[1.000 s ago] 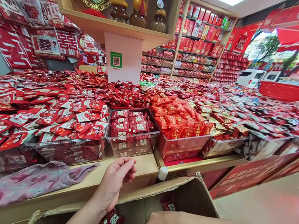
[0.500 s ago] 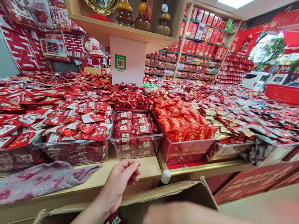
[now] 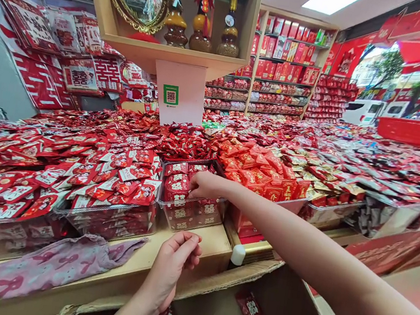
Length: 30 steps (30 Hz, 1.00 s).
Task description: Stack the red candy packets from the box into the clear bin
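My right hand (image 3: 206,185) reaches into a clear plastic bin (image 3: 188,223), fingers bent down against the small dark-red packets (image 3: 177,181) standing in rows there. The hand is closed; its fingertips are partly hidden, so I cannot make out what is between them. Below the bin, in front of the counter edge, my left hand (image 3: 176,257) is curled shut with thumb against forefinger, and nothing shows in it. Under both arms an open cardboard box (image 3: 231,285) contains a few matching dark-red packets (image 3: 252,314).
Left of the bin, other clear bins (image 3: 107,221) overflow with red-and-white packets. Bright red packets (image 3: 263,170) fill the one to the right. A pinkish patterned cloth (image 3: 62,262) lies along the counter. Above hangs a wooden shelf (image 3: 170,54) with bottles. A white-capped object (image 3: 238,255) stands beside the box.
My right hand has moved from over the cardboard box up and forward into the clear bin. The left hand stays curled near the counter edge. The camera view has shifted slightly.
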Available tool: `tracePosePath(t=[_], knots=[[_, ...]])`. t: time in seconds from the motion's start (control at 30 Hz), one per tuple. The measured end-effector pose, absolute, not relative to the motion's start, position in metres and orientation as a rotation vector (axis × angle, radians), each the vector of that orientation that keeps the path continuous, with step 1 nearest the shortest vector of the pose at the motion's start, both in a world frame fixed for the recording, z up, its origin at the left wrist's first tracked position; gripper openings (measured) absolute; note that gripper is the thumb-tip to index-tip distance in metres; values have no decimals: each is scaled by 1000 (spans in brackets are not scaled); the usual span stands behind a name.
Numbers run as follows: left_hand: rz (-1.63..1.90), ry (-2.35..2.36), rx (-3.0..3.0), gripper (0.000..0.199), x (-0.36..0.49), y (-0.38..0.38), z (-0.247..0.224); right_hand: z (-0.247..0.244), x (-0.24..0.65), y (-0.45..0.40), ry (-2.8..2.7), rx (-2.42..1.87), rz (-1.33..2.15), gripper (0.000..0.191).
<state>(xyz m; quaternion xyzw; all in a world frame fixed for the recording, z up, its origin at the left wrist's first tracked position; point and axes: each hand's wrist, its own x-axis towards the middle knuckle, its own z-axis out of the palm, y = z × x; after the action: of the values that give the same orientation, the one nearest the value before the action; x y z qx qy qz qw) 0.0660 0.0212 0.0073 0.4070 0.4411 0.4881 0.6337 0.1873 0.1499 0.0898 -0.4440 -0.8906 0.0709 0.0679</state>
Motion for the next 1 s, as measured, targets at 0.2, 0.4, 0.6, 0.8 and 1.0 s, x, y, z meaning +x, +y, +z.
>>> tracePosePath(t=[0.2,0.4,0.6,0.8,1.0], knots=[[1094,1005,931,16,65,22,5,84,185,153,-2579,-1231,133,16],[1089,1023,951,15,66,22,7,78,188,158,-2511,-1248,91,16],[1088,1020,964,15,65,21,7,81,192,161,-2562,-1222,119,15],[1079,1014,974,15,64,21,6,79,190,158,-2596,-1292,136,14],[1076,1016,977,16,65,23,6,79,189,157,-2604,-1296,185,15]])
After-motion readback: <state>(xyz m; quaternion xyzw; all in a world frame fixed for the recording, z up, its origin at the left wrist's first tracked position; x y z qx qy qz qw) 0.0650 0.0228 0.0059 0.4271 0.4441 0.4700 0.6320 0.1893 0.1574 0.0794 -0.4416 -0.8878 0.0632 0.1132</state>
